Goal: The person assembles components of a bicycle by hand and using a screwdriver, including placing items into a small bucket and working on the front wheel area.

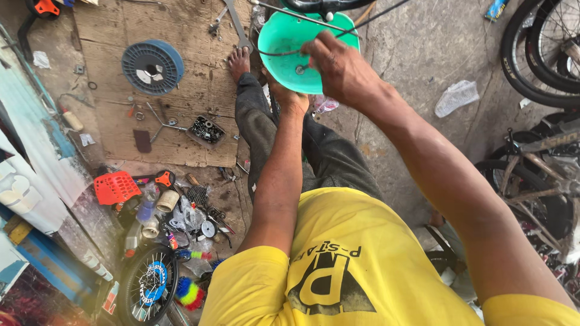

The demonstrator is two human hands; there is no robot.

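Note:
A round green plastic bowl (284, 45) is held up in front of me over my lap. My left hand (289, 96) grips it from underneath at its near side. My right hand (338, 66) reaches over the rim with its fingers down inside the bowl; what they pinch is hidden. A thin black cable (314, 19) and a dark bicycle part (323, 5) cross just above the bowl. I sit on the ground in a yellow shirt and dark trousers, one bare foot (239, 60) stretched onto a cardboard sheet (193, 90).
On the cardboard lie a blue spool (152, 66), a cross wrench (162, 124) and a small tray of nuts (206, 130). A red basket (116, 187), cans, brushes and a small wheel (148, 284) clutter the left. Bicycle wheels (538, 54) and frames stand at the right.

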